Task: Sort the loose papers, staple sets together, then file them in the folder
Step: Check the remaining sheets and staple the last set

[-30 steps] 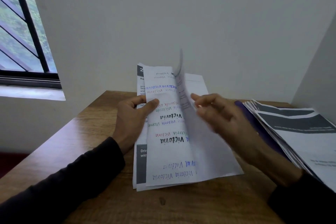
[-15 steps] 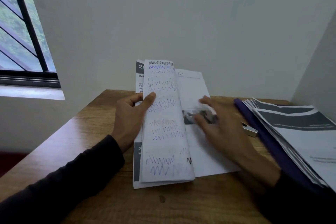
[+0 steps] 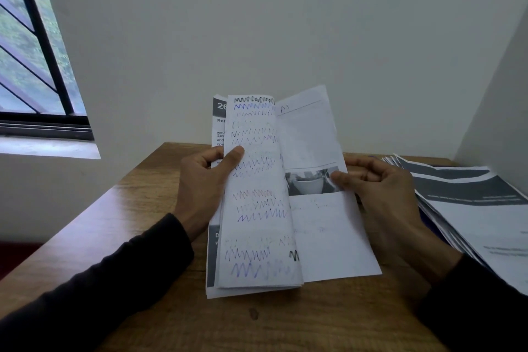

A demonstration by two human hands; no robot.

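The left hand (image 3: 204, 180) is gripping a folded-back bundle of white sheets covered in blue, red and black zigzag scribbles (image 3: 257, 194), its thumb lying across the scribbled face and its other fingers curled behind the left edge. The right hand (image 3: 380, 188) is pinching the right edge of a white printed page with a small grey photograph (image 3: 317, 208), thumb tip pressing on the photograph and the remaining fingers curling behind the paper. A second ago a sheet bearing a handwritten name was turning over between the hands; it is now lying folded to the left with the rest of the bundle, so the photograph page is sitting exposed just inside the right fingers. That suggests the person is leafing through the stack to judge which sheets belong together, so sorting is under way and stapling and filing are not yet begun. Behind the left fingers, a sheet with a dark grey header band (image 3: 218, 123) is peeking out. Beneath both hands the brown wooden desk (image 3: 148, 208) is carrying the lower edge of the stack. Beyond the right hand, well apart, a fanned pile of white papers with dark grey bands (image 3: 471, 203) is lying at the desk's edge; whether the folder is underneath it cannot be told here.
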